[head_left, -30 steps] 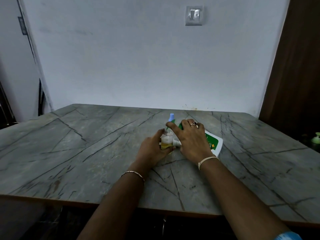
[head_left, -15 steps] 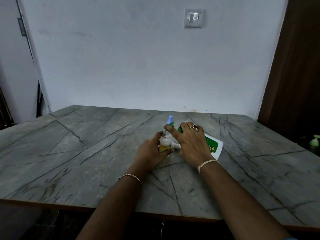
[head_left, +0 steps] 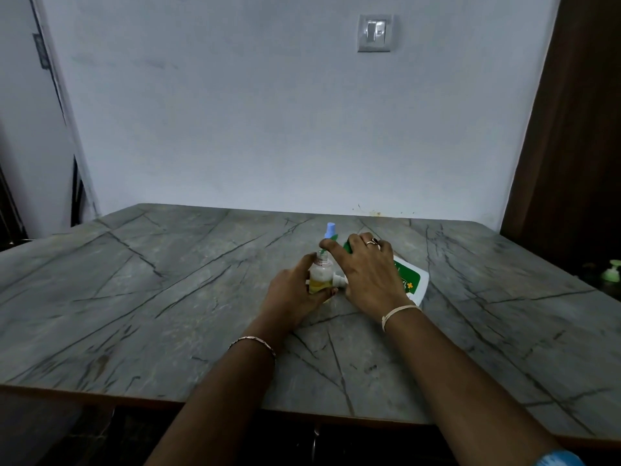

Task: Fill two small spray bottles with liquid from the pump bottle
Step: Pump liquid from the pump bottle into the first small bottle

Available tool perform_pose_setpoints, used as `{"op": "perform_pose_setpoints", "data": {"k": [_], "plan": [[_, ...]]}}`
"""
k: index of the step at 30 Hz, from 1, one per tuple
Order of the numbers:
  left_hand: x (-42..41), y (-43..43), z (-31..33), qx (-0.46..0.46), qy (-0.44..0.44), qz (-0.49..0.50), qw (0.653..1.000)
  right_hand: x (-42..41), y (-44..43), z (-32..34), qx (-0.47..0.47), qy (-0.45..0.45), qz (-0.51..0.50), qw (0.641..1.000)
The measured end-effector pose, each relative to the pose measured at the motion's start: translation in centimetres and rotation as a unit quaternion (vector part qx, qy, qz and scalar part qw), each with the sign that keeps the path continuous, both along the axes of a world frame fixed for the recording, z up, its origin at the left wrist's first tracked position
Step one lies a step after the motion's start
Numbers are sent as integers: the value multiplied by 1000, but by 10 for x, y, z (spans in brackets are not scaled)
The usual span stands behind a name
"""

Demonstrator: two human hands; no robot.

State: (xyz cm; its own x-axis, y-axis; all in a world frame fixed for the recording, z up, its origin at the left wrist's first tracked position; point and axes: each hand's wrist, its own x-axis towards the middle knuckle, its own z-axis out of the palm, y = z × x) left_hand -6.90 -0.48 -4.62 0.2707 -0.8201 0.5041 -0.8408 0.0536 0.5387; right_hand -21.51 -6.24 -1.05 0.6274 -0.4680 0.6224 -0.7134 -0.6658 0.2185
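Observation:
A small clear spray bottle with yellow liquid in its lower part stands on the grey marble table, and my left hand grips it from the left. My right hand lies over the top of the white pump bottle with a green label, index finger stretched onto its green pump head just above the small bottle's open neck. A blue-capped spray top rises just behind them; its body is hidden.
A white cap piece shows between my hands. The wall with a light switch stands behind the table. A brown door is at right, with a green pump dispenser beyond the table's right edge.
Both hands keep their holds on the bottles. Only the camera has shifted slightly; no clear motion of the bottles.

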Motion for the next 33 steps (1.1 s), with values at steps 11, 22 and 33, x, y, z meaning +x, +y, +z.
{"op": "perform_pose_setpoints", "data": {"k": [11, 22, 33], "plan": [[-2, 1, 0, -25, 4, 19, 1000, 0, -3, -2, -27, 2, -13, 1000], [-3, 3, 2, -18, -8, 17, 1000, -5, -2, -4, -46, 20, -21, 999], [-3, 5, 3, -26, -16, 11, 999, -3, -3, -6, -63, -3, -8, 998]]}}
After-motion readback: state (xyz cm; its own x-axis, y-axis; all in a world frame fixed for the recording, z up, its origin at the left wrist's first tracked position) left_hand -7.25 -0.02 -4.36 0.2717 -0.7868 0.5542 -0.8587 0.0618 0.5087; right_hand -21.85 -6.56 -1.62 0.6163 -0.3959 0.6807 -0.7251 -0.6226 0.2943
